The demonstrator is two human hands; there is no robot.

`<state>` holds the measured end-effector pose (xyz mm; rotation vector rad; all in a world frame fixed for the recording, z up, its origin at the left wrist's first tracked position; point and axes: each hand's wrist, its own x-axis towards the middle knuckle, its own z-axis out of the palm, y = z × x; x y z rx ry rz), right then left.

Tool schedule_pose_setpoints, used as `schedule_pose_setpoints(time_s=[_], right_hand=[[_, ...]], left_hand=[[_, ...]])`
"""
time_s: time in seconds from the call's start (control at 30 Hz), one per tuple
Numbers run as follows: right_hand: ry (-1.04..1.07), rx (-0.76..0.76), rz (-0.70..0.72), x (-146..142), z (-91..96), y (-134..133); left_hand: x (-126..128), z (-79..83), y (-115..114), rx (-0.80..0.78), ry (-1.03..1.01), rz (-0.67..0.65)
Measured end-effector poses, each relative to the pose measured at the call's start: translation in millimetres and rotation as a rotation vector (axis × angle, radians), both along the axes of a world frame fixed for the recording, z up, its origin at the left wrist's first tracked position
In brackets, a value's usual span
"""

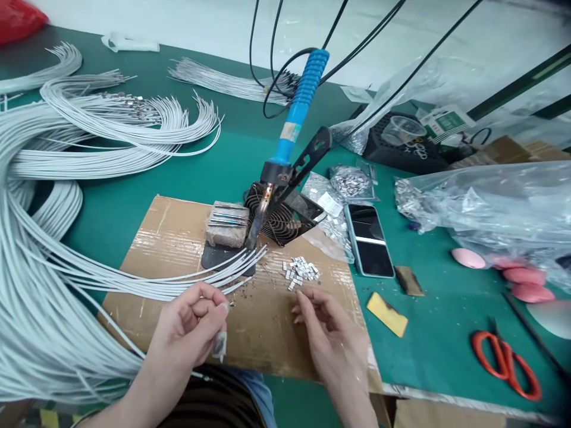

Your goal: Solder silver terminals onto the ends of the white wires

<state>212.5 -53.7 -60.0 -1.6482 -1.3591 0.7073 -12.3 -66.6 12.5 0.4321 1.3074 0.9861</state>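
My left hand [191,330] is closed in a pinch over the cardboard's near part. A tiny silver metal piece [231,304] pokes out at the fingertips. Whitish wrapping [220,345] shows on one finger below the pinch. My right hand [334,333] hovers just in front of a loose pile of small silver metal clips [301,270], its fingers loosely curved and nothing visible in them. White cables [178,287] run from the left, their tips below the soldering iron [294,113] with its blue handle. Another cable's metal tip [203,376] shows below my left hand.
The iron sits in a black stand beside a block with metal rods [228,223] on the cardboard [156,238]. Big cable bundles [89,160] fill the left. At right are a phone [370,241], yellow sponge [387,314], orange scissors [506,362] and plastic bags [491,196].
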Motion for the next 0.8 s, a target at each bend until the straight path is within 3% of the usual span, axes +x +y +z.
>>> schedule_pose_setpoints(time_s=[0.13,0.27,0.43,0.7,0.8], right_hand=[[0.166,-0.062,0.011,-23,14.2,1],[0.465,-0.204,0.073,-45,35.2,5],[0.722,-0.322,0.009,-67,52.9,6],[0.747,-0.391,0.055,-70,54.2,7],[0.534,-0.309,0.13,-63,40.9,11]], left_hand=[[-1,-5.9,5,0.046,0.049,-0.008],[1,-5.3,12,0.079,0.105,-0.01],[3,0.9,17,0.038,0.101,-0.001],[5,1.3,20,0.011,0.106,0.007],[8,3.4,21,-0.004,0.102,0.026]])
